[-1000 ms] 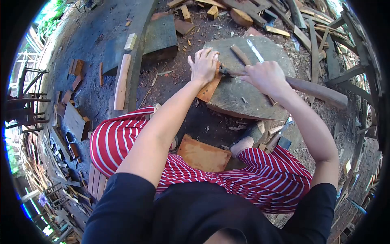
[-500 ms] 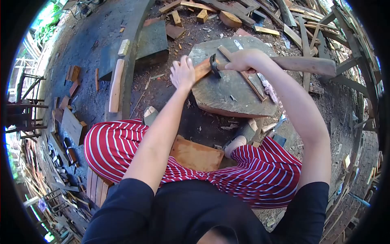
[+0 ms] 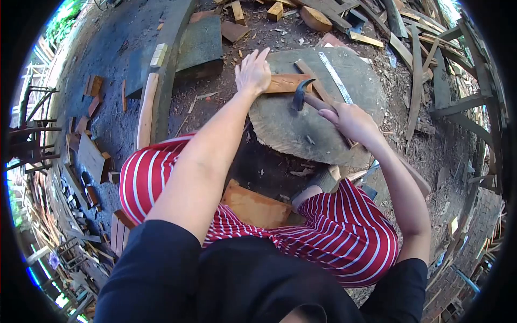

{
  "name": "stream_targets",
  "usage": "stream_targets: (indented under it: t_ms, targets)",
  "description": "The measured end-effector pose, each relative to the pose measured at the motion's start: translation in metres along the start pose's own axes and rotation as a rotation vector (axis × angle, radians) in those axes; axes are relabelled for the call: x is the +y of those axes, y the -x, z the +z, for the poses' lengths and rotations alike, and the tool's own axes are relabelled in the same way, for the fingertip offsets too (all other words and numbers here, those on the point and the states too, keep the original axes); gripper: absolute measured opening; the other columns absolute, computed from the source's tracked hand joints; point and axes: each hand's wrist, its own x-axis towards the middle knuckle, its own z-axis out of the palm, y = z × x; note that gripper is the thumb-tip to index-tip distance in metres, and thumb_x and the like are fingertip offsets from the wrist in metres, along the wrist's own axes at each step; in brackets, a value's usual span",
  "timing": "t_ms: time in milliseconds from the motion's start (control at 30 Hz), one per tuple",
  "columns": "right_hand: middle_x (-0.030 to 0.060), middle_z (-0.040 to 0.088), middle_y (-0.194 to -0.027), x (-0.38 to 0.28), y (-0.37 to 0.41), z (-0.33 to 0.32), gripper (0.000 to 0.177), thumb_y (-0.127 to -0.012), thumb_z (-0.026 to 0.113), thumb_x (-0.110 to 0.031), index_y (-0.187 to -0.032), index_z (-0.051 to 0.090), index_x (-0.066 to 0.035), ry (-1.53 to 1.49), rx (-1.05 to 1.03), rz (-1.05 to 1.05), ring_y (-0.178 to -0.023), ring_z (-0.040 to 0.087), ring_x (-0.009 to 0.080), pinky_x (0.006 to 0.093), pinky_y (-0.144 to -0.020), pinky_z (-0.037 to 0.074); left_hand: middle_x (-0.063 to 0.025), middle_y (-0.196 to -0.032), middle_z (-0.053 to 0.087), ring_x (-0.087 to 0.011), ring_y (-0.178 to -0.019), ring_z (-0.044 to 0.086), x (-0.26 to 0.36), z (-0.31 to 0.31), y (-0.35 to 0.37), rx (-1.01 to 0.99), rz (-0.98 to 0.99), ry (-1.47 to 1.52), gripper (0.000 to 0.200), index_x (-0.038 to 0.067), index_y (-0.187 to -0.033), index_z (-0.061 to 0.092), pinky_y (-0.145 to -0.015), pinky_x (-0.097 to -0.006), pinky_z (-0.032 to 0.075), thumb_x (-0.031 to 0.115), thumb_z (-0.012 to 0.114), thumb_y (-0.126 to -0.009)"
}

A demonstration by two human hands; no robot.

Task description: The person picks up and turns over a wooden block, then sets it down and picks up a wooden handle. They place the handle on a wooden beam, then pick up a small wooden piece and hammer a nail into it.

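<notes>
My right hand [image 3: 353,123] is wrapped around the wooden handle of an adze [image 3: 302,97]. The dark curved head of the tool is over the right end of a reddish-brown wooden block [image 3: 288,83]. At the block's left end, my left hand [image 3: 253,74] grips it, fingers pointing away from me; the palm side is hidden. Under both lies a thick, round-edged chopping block [image 3: 280,126]. A narrow wooden strip [image 3: 309,71] crosses it, partly behind the adze and my right hand. Beside the strip rests a metal ruler [image 3: 335,78].
Between my legs on the ground lies an orange-brown board [image 3: 256,204]. A long beam [image 3: 175,64] runs along the left, with a pale shaped handle piece [image 3: 146,116] on it. Offcuts [image 3: 315,19] are scattered at the back, and a timber frame [image 3: 463,110] stands right.
My right hand and the adze have moved down and nearer to me, the handle now slanting toward my right knee. The wooden block lies more level, and my left hand's fingers have straightened somewhat.
</notes>
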Motion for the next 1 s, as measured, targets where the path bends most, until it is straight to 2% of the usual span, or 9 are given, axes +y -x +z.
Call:
stream_targets:
  t_ms: [100, 167, 300, 800, 833, 867, 933, 967, 1000]
  targets:
    - [0.0232, 0.07, -0.096, -0.001, 0.004, 0.0, 0.056, -0.099, 0.046, -0.054, -0.111, 0.064, -0.002, -0.066, -0.044, 0.009, -0.094, 0.068, 0.0413, 0.0511, -0.081, 0.054, -0.0094, -0.15, 0.046, -0.0287, -0.138, 0.042, 0.007, -0.008, 0.001, 0.01, 0.087, -0.166, 0.047, 0.028, -0.145, 0.046, -0.113, -0.0523, 0.031, 0.026, 0.041, -0.098]
    - [0.025, 0.07, -0.093, 0.004, 0.005, 0.005, 0.056, -0.099, 0.045, -0.054, -0.109, 0.063, -0.003, -0.097, -0.015, -0.005, -0.091, 0.068, 0.042, 0.0515, -0.079, 0.054, -0.0082, -0.154, 0.04, -0.0284, -0.144, 0.034, 0.01, -0.01, 0.0, -0.037, 0.041, -0.091, 0.049, 0.028, -0.147, 0.043, -0.118, -0.0595, 0.019, 0.028, 0.041, -0.098]
    - [0.0224, 0.069, -0.081, 0.009, 0.013, 0.038, 0.055, -0.099, 0.045, -0.055, -0.103, 0.064, -0.003, -0.167, 0.183, 0.008, -0.081, 0.069, 0.0408, 0.0495, -0.074, 0.053, -0.0073, -0.159, 0.033, -0.0283, -0.147, 0.029, 0.02, -0.002, -0.015, -0.076, 0.101, -0.136, 0.052, 0.031, -0.149, 0.04, -0.119, -0.0604, 0.016, 0.026, 0.04, -0.097]
    - [0.02, 0.07, -0.081, 0.008, 0.019, 0.076, 0.051, -0.098, 0.048, -0.055, -0.1, 0.062, -0.006, -0.208, 0.375, 0.017, -0.077, 0.071, 0.0382, 0.0487, -0.064, 0.057, -0.0068, -0.162, 0.027, -0.0284, -0.15, 0.02, 0.027, 0.007, -0.032, -0.103, 0.139, -0.271, 0.057, 0.035, -0.149, 0.039, -0.118, -0.0651, 0.004, 0.024, 0.04, -0.093]
    - [0.0189, 0.07, -0.081, 0.005, 0.022, 0.072, 0.051, -0.097, 0.049, -0.055, -0.101, 0.062, -0.007, -0.116, 0.364, 0.034, -0.077, 0.072, 0.0363, 0.0474, -0.063, 0.057, -0.0103, -0.149, 0.045, -0.0293, -0.14, 0.038, 0.028, 0.011, -0.025, 0.086, 0.207, -0.303, 0.049, 0.028, -0.143, 0.048, -0.115, -0.0619, 0.019, 0.024, 0.043, -0.094]
    - [0.0178, 0.071, -0.081, 0.002, 0.025, 0.069, 0.05, -0.095, 0.051, -0.056, -0.102, 0.061, -0.008, -0.027, 0.351, 0.051, -0.076, 0.072, 0.0344, 0.046, -0.062, 0.057, -0.0103, -0.149, 0.045, -0.0293, -0.14, 0.038, 0.029, 0.01, -0.024, 0.092, 0.203, -0.304, 0.049, 0.028, -0.143, 0.048, -0.115, -0.0619, 0.019, 0.024, 0.043, -0.094]
    - [0.0159, 0.071, -0.082, 0.0, 0.034, 0.061, 0.049, -0.093, 0.055, -0.057, -0.105, 0.06, -0.009, 0.076, 0.334, 0.058, -0.076, 0.073, 0.0315, 0.0438, -0.059, 0.056, -0.0113, -0.118, 0.065, -0.0279, -0.114, 0.058, 0.029, 0.0, -0.009, 0.199, 0.3, -0.333, 0.037, 0.02, -0.13, 0.057, -0.101, -0.0509, 0.036, 0.022, 0.048, -0.094]
    - [0.0154, 0.072, -0.084, 0.003, 0.045, 0.056, 0.05, -0.091, 0.058, -0.056, -0.11, 0.058, -0.01, 0.134, 0.328, 0.041, -0.077, 0.073, 0.032, 0.0427, -0.061, 0.056, -0.0081, -0.085, 0.068, -0.0273, -0.087, 0.063, 0.027, 0.002, -0.001, 0.379, 0.394, -0.345, 0.025, 0.017, -0.116, 0.061, -0.087, -0.0418, 0.041, 0.02, 0.051, -0.093]
    - [0.0154, 0.072, -0.084, 0.012, 0.05, 0.055, 0.05, -0.091, 0.058, -0.056, -0.11, 0.058, -0.01, 0.142, 0.342, 0.037, -0.077, 0.073, 0.032, 0.0427, -0.061, 0.056, -0.0108, -0.078, 0.068, -0.0278, -0.079, 0.066, 0.023, 0.005, 0.005, 0.385, 0.399, -0.26, 0.023, 0.019, -0.114, 0.061, -0.084, -0.039, 0.043, 0.02, 0.051, -0.093]
